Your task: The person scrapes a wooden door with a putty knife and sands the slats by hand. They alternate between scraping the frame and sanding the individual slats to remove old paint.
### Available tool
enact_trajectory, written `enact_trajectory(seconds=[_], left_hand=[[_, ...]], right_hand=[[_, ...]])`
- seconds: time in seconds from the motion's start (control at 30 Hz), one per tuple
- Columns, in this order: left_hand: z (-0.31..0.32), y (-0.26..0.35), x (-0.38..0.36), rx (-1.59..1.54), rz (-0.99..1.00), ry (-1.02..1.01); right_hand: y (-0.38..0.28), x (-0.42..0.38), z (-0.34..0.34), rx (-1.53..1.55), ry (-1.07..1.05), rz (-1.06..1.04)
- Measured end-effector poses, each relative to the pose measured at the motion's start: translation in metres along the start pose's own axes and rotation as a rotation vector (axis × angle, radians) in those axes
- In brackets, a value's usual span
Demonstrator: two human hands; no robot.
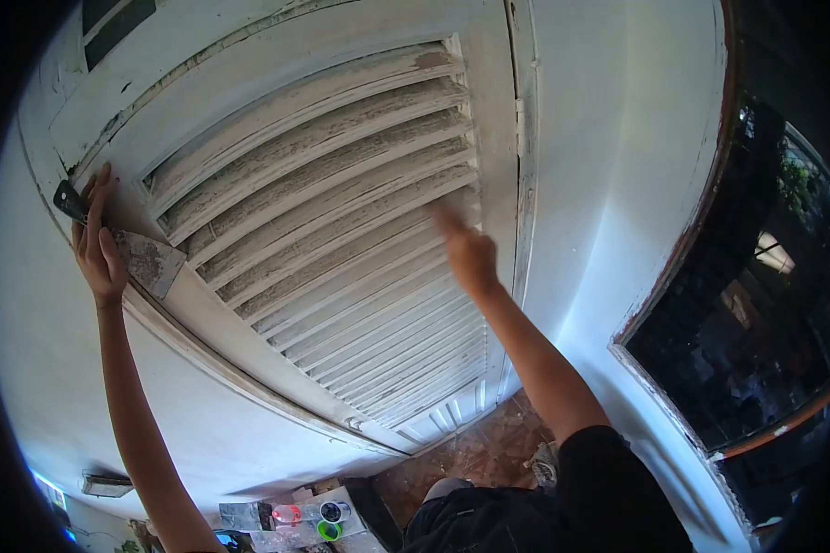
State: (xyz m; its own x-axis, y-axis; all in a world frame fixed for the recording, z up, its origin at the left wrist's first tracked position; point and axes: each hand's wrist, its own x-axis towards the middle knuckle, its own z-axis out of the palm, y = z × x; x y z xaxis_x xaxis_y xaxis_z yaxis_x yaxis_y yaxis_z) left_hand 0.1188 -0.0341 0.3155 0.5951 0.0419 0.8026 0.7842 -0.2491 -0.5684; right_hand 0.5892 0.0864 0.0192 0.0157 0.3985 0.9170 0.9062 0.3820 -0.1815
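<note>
My left hand is closed round the dark handle of a putty knife, whose wide, stained blade points down and right beside the door's left edge. A white louvered door fills the middle of the view, its upper slats worn and dirty. My right hand is closed in front of the slats near their right ends. Its fingertips are blurred, and anything they hold cannot be made out.
Right of the door is a pale wall, then a dark glass window with a chipped frame. Below lie a reddish tiled floor and a surface bearing a green-rimmed roll and a pink item.
</note>
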Motion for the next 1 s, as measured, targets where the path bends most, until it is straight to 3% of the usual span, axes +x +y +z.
enact_trajectory(seconds=[0.03, 0.13, 0.17, 0.2, 0.27, 0.3, 0.33, 0.4, 0.43, 0.53, 0.57, 0.6, 0.67, 0.7, 0.8, 0.83, 0.87, 0.93, 0.97, 1.0], left_hand=[[0.001, 0.0, 0.001, -0.014, 0.005, -0.001], [0.003, 0.002, 0.002, -0.058, -0.014, -0.004], [0.004, 0.0, 0.004, -0.054, -0.013, 0.006], [0.003, 0.0, 0.001, -0.024, -0.004, 0.0], [0.001, -0.004, 0.001, 0.01, 0.008, -0.003], [0.003, -0.006, 0.002, -0.011, 0.014, 0.003], [0.003, -0.005, -0.002, -0.037, 0.015, 0.0], [0.003, -0.003, -0.005, -0.051, 0.017, -0.013], [0.003, -0.004, -0.001, -0.045, 0.014, 0.003], [0.001, -0.001, 0.0, -0.028, 0.017, 0.0], [0.002, -0.002, 0.003, -0.029, 0.016, 0.003], [0.002, -0.002, 0.004, -0.037, 0.015, 0.0], [0.001, 0.0, 0.0, -0.051, 0.022, -0.025], [0.003, 0.0, 0.0, -0.06, 0.012, -0.005], [0.001, -0.001, 0.001, -0.052, 0.018, 0.011], [0.002, -0.001, 0.001, -0.039, 0.032, 0.007], [0.003, 0.0, 0.001, -0.04, 0.03, 0.003], [0.003, 0.002, 0.004, -0.062, 0.002, -0.008], [0.002, 0.001, 0.003, -0.061, 0.007, -0.012], [0.003, 0.0, -0.001, -0.044, 0.009, -0.012]], right_hand=[[-0.019, 0.0, -0.014, 0.213, -0.01, -0.153], [0.012, 0.0, -0.011, 0.02, -0.139, -0.149], [0.021, 0.009, 0.0, 0.223, 0.128, -0.061], [0.015, 0.011, 0.0, 0.225, 0.132, -0.071], [-0.013, 0.0, -0.004, 0.15, -0.014, 0.168], [-0.023, -0.004, -0.01, 0.35, -0.039, 0.008], [-0.016, -0.002, -0.015, 0.351, -0.048, 0.01], [0.004, 0.002, -0.022, 0.281, -0.282, 0.067], [0.009, 0.006, -0.014, 0.409, -0.057, 0.144], [-0.023, -0.003, 0.007, 0.322, 0.131, 0.166], [-0.027, -0.009, 0.004, 0.488, 0.072, -0.086], [-0.02, -0.007, -0.001, 0.489, 0.063, -0.083], [0.007, 0.001, -0.008, 0.241, -0.261, -0.019], [0.014, 0.007, -0.005, 0.354, -0.054, 0.068], [-0.007, 0.0, 0.01, 0.302, 0.138, 0.076], [-0.011, -0.005, 0.005, 0.428, 0.065, -0.081], [-0.002, -0.001, 0.0, 0.43, 0.06, -0.08], [0.028, 0.008, -0.006, 0.139, -0.247, -0.062], [0.026, 0.021, -0.012, 0.221, 0.004, -0.008], [0.025, 0.015, -0.002, 0.223, 0.006, -0.005]])
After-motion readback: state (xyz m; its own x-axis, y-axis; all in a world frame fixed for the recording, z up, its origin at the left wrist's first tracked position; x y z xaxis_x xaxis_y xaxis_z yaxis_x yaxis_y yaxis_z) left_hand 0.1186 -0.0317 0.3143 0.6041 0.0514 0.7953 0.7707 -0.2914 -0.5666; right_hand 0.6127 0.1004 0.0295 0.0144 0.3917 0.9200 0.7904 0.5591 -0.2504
